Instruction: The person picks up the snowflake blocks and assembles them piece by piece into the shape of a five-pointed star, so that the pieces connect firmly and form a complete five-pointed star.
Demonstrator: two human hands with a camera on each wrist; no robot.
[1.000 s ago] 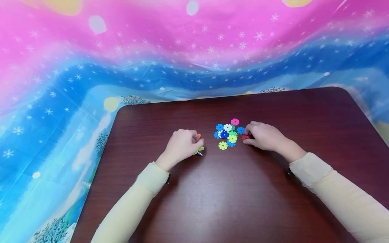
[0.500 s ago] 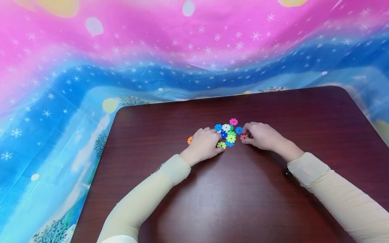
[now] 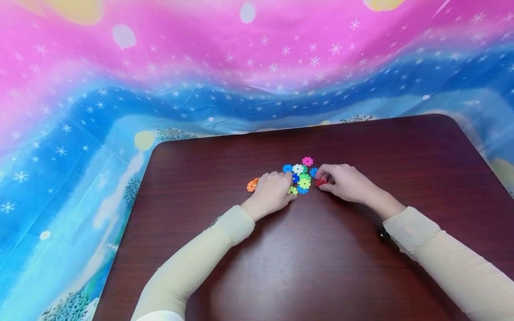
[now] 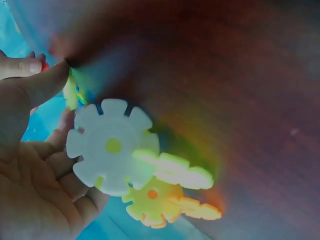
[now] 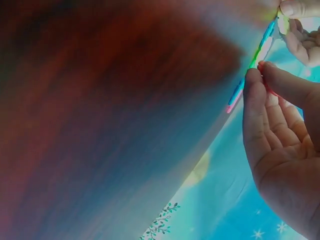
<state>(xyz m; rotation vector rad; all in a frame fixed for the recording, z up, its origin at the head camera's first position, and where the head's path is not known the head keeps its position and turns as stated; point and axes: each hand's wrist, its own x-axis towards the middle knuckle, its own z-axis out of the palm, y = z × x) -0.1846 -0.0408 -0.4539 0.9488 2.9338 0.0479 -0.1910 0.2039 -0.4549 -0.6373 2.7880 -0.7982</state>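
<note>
- Although both hands work close together, each grips its own piece: the left hand (image 3: pixel 273 191) pinches a yellow-green disc (image 3: pixel 293 191) at the pile's near left edge.
- Across from it, the right hand (image 3: pixel 343 183) holds a red disc (image 3: pixel 320 183) between thumb and fingers, just right of the pile of discs (image 3: pixel 304 180).
- Beside the left palm stands a white disc (image 4: pixel 95 160) (notched all round, like a cog), with an orange disc (image 4: pixel 152 212) near it.
- At the pile's far side lies a pink disc (image 3: pixel 307 161), flat on the dark table (image 3: pixel 341 267).
</note>
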